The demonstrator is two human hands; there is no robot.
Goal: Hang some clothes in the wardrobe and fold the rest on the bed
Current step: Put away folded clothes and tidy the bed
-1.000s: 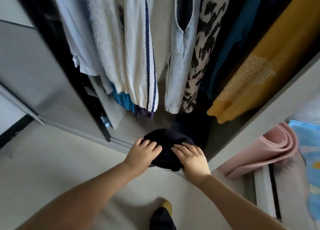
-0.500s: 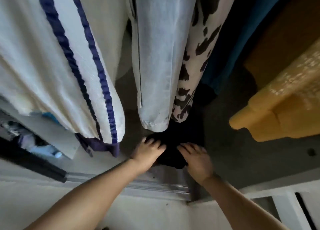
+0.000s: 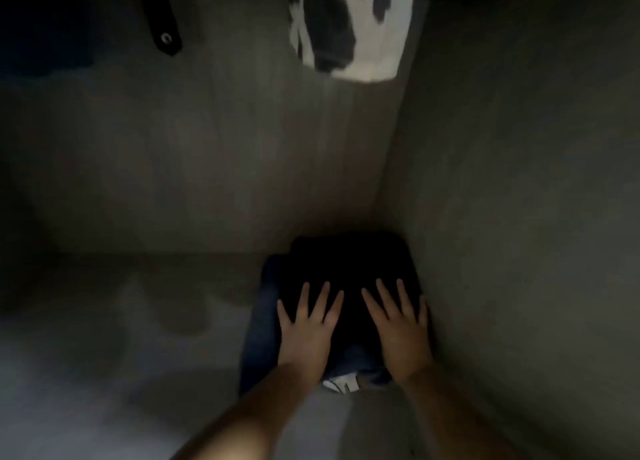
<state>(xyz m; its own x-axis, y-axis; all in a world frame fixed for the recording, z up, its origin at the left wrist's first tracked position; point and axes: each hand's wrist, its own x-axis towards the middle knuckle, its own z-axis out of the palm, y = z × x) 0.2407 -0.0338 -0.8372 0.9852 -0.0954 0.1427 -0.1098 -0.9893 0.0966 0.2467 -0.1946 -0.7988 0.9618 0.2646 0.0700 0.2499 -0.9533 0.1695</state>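
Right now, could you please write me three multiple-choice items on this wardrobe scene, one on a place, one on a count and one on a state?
1. Where does the dark folded garment lie?
A. In the wardrobe's far right corner, on its floor
B. On a hanger
C. On the bed

2. How many hands rest on it?
A. None
B. One
C. Two

3. How do the fingers lie?
A. Curled into fists
B. Straight and spread, flat on the cloth
C. Pinching a hanger

Answers: 1 A, the garment sits where the back panel meets the right wall. 2 C, the left hand and right hand are both on it. 3 B, every finger lies flat and apart.
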